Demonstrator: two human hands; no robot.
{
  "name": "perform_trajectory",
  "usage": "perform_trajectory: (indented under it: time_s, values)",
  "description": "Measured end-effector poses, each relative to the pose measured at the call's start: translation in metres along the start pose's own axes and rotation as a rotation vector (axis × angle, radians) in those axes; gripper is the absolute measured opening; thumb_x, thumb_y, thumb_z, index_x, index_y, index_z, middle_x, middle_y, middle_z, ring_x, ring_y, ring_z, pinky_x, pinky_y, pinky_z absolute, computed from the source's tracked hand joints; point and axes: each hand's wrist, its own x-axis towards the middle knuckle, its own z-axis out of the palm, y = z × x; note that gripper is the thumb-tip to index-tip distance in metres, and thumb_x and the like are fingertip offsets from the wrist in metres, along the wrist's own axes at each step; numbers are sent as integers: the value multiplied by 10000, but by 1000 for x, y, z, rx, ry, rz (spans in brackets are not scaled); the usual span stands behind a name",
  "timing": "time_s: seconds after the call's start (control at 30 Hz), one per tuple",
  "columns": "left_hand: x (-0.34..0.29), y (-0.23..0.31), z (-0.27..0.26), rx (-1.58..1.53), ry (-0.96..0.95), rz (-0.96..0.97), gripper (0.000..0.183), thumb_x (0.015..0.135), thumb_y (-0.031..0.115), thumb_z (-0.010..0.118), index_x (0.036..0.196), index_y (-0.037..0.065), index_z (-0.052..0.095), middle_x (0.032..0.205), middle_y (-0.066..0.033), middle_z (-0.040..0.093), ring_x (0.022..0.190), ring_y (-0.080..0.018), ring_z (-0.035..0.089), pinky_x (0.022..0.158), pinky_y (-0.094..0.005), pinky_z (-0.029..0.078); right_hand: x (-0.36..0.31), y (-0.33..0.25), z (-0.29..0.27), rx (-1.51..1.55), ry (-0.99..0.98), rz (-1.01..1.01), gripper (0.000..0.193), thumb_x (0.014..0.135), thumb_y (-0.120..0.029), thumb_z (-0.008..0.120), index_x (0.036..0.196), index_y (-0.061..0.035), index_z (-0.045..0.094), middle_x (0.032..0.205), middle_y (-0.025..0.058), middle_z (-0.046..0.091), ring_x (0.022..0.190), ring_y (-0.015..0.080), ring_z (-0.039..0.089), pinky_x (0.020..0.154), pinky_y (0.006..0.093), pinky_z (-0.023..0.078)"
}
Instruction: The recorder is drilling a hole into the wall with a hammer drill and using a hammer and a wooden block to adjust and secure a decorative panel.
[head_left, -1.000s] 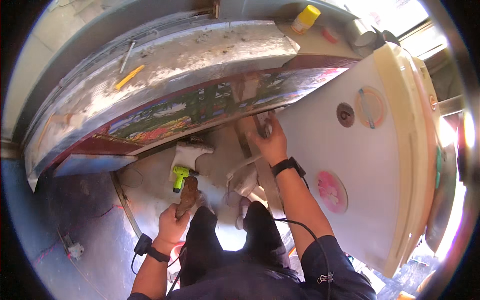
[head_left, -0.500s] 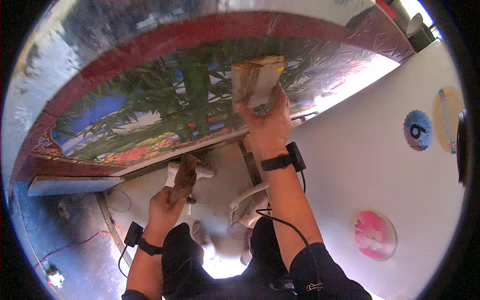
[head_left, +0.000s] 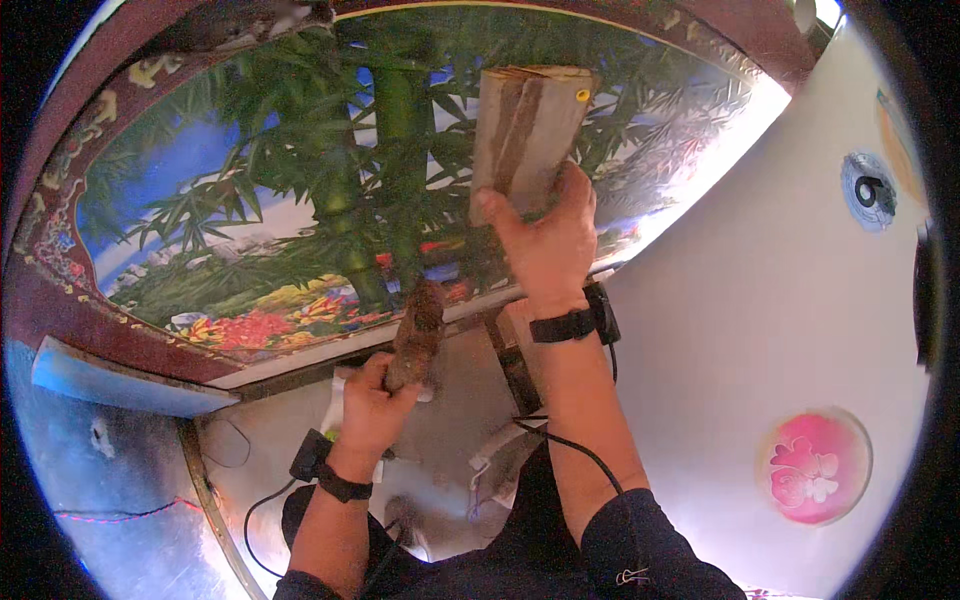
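Head view: bundle (head_left: 535, 125) inside edges of panel (head_left: 340, 200); room leftward.

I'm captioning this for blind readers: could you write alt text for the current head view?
A person's right hand holds a grey, brown-streaked block with a yellow ring over a bamboo-printed panel, while the left hand grips a dark brown, elongated object. At right, a white surface bears a round pink decoration.

Both hands raised toward the bamboo-painted panel (head_left: 290, 190).
Right hand (head_left: 548, 245) and layered grey-brown block (head_left: 530, 130) have risen; left hand's (head_left: 375, 405) rough, elongated brown piece (head_left: 420, 335) now overlaps the panel's lower edge.
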Motion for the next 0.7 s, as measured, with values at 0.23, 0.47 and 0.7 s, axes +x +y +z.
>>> perform_trajectory:
  time_s: [0.23, 0.47, 0.7]
  values:
    - [-6, -11, 7, 83, 48, 149, 283, 820, 152, 774, 1024, 4, 644, 881, -96, 678, 769, -142, 623, 683, -302, 506, 0, -1, 1, -37, -7, 8, 884, 670, -473, 858, 1272, 54, 483, 1209, 227, 565, 1120, 394, 568, 928, 461, 484]
    - [-9, 4, -4, 1, 47, -37, 272, 839, 183, 758, 1021, 10, 653, 906, -131, 693, 757, -246, 662, 692, -346, 524, -9, -12, 11, -13, -39, 77, 870, 687, -512, 837, 1273, 35, 499, 1225, 212, 570, 1149, 382, 567, 960, 463, 474]
    - [2, -3, 9, 60, 129, 231, 336, 874, 338, 696, 1006, 34, 640, 789, -218, 639, 687, -356, 639, 613, -409, 504, -1, 8, 8, 108, -2, -26, 938, 722, -580, 797, 1317, 71, 475, 1282, 260, 566, 1199, 364, 557, 1018, 433, 436]
